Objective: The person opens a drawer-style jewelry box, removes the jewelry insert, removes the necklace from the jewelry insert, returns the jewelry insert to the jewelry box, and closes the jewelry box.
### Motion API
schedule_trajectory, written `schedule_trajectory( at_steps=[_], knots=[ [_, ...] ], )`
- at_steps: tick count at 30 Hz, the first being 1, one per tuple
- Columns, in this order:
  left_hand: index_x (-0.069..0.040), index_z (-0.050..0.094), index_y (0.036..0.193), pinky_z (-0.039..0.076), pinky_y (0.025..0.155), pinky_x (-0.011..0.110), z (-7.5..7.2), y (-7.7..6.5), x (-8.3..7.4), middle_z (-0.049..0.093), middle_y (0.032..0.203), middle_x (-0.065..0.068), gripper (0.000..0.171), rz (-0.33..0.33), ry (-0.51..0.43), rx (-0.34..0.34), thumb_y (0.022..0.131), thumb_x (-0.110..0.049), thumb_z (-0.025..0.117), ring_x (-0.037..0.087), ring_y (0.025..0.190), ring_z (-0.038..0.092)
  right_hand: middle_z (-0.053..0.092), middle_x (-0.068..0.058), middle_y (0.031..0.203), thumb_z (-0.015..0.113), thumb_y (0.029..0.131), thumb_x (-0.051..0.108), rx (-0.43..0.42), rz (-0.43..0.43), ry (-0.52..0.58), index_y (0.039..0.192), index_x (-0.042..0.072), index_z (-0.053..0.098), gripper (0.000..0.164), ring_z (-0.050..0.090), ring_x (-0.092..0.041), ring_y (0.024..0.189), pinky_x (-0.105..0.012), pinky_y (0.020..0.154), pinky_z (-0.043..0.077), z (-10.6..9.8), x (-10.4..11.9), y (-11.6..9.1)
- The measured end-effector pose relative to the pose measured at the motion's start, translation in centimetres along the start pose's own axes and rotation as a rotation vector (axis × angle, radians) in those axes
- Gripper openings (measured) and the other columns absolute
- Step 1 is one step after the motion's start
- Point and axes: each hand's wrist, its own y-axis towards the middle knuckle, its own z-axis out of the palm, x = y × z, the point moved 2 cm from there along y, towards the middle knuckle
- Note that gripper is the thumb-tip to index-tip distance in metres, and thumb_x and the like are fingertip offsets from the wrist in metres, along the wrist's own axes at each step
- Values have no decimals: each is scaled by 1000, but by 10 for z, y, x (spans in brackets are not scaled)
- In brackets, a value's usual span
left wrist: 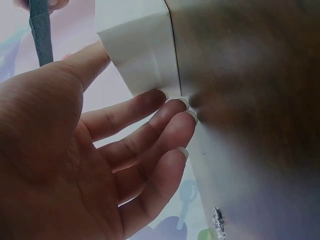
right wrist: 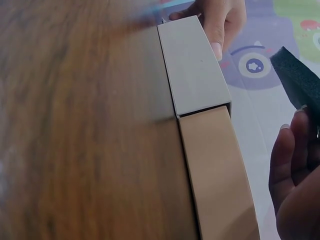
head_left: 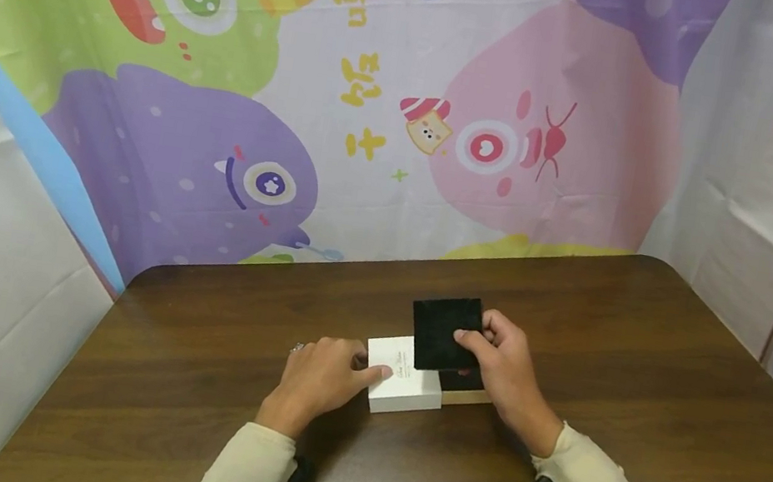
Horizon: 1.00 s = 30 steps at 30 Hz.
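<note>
A small white box sleeve point(head_left: 404, 402) with fine print on top lies on the table. Its brown inner drawer point(right wrist: 217, 170) is slid partly out to the right; a dark interior shows in the head view. My left hand point(head_left: 321, 376) holds the sleeve's left end, thumb on top and fingertips low against the side point(left wrist: 145, 55). Above the box, my right hand point(head_left: 508, 372) pinches a thin square black foam pad point(head_left: 438, 335) at its right edge, thumb on its face. The pad hides part of the sleeve and drawer.
The brown wooden table point(head_left: 193, 404) extends around the box. Behind it hangs a cloth backdrop point(head_left: 368, 213) with cartoon monsters, and pale cloth point(head_left: 755, 165) stands at the right side.
</note>
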Motion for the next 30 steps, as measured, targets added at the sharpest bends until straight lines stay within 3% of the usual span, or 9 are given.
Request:
schedule_trajectory(
  at_steps=[12,21,30],
  knots=[
    [-18,76,99,48,68,45,0,0,0,72,87,-7,45,-2,-3,2,89,-61,66,18,80,67,46,-1,58,63,90,1,-24,3,-30,74,2,40,28,61,-15,59,-42,54,57,-5,-3,2],
    [-18,76,101,48,68,44,0,0,0,72,89,-7,46,-7,-5,10,89,-62,65,19,81,67,37,3,57,63,90,1,-41,-18,-68,71,3,36,33,48,-11,54,-33,51,52,-8,-3,2],
    [-18,76,101,48,67,44,0,0,1,72,90,-7,46,-7,-6,12,89,-61,65,18,81,67,47,-2,61,62,90,0,-47,-11,-69,73,1,44,25,60,-14,60,-36,53,56,-10,-3,3]
  ],
)
